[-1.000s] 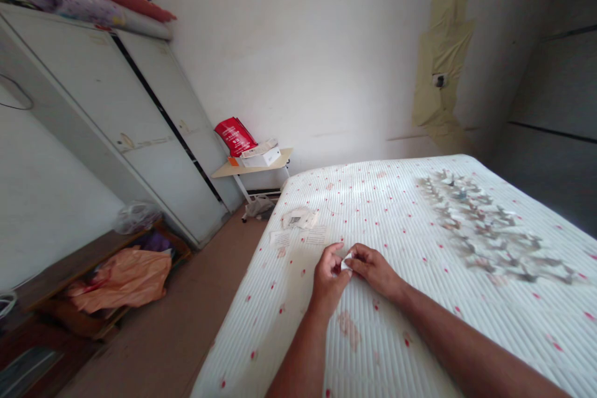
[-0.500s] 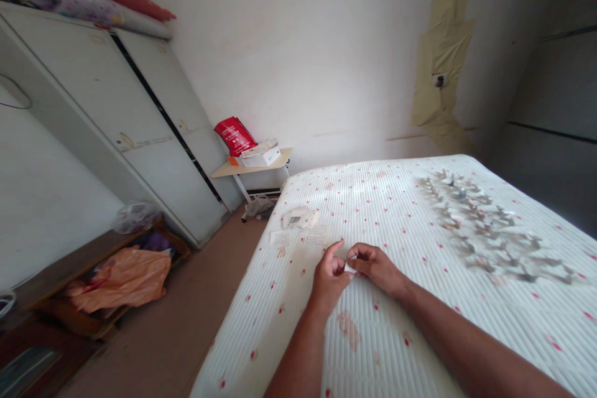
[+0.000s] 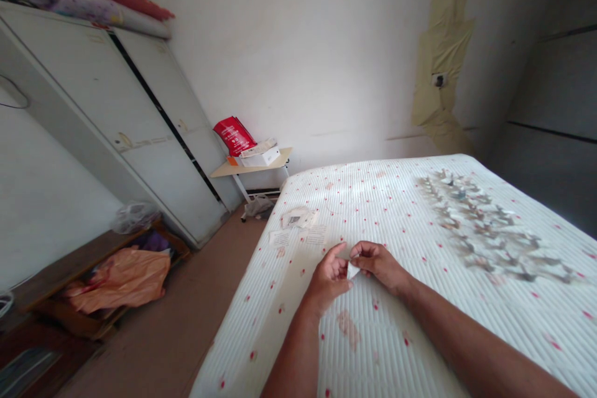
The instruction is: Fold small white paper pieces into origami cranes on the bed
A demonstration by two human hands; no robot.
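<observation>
We pinch the paper (image 3: 353, 271) in our right hand (image 3: 380, 266); our left hand (image 3: 325, 280), thumb and forefinger apart, curves around its left side.

Over to your left, an orange cloth (image 3: 124, 280) drapes the low wooden bench; beyond, a red bag (image 3: 234, 135) leans by a white box (image 3: 262, 157) on the side table (image 3: 228, 170).

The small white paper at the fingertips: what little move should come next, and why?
I'd probably bring the left hand's thumb in to steady the lower end of the small white paper. The right hand pinches its upper part, while the left hand is beside it with the thumb spread away from the fingers.
</observation>
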